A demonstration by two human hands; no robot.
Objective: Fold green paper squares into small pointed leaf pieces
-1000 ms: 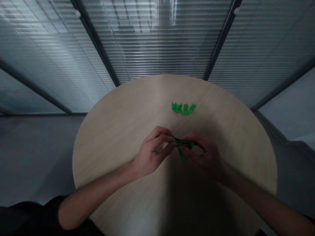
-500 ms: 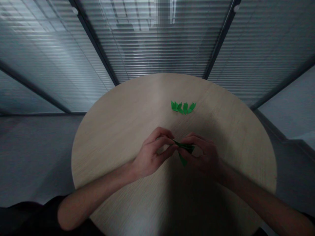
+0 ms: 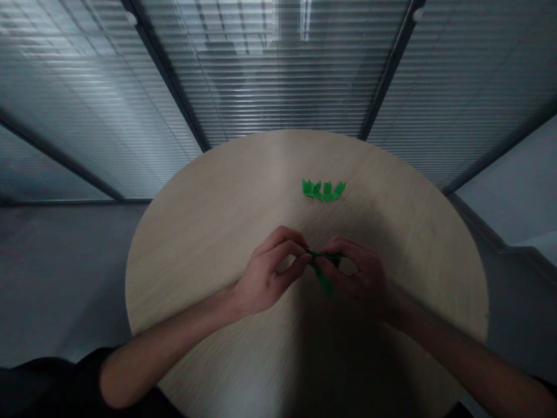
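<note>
Between my two hands is a folded piece of green paper (image 3: 324, 283), with one flap hanging down toward me. My left hand (image 3: 272, 273) pinches its left end between thumb and fingertips. From the other side my right hand (image 3: 359, 276) has thumb and fingers closed on the paper's right part. The fingers cover much of the folds, so their exact shape is hidden. Farther back on the table, several small folded green paper pieces (image 3: 327, 192) lie side by side in a curved row.
The round wooden table (image 3: 195, 232) spreads under both forearms, and a dark shadow falls across its near right part. Behind it stand glass partitions with horizontal blinds (image 3: 278, 93) and dark frames. Grey floor (image 3: 65, 261) shows at the left.
The right thumb and fingers have closed farther over the green paper, covering more of its right end. The hanging flap now looks wider. The row of pieces has stayed put.
</note>
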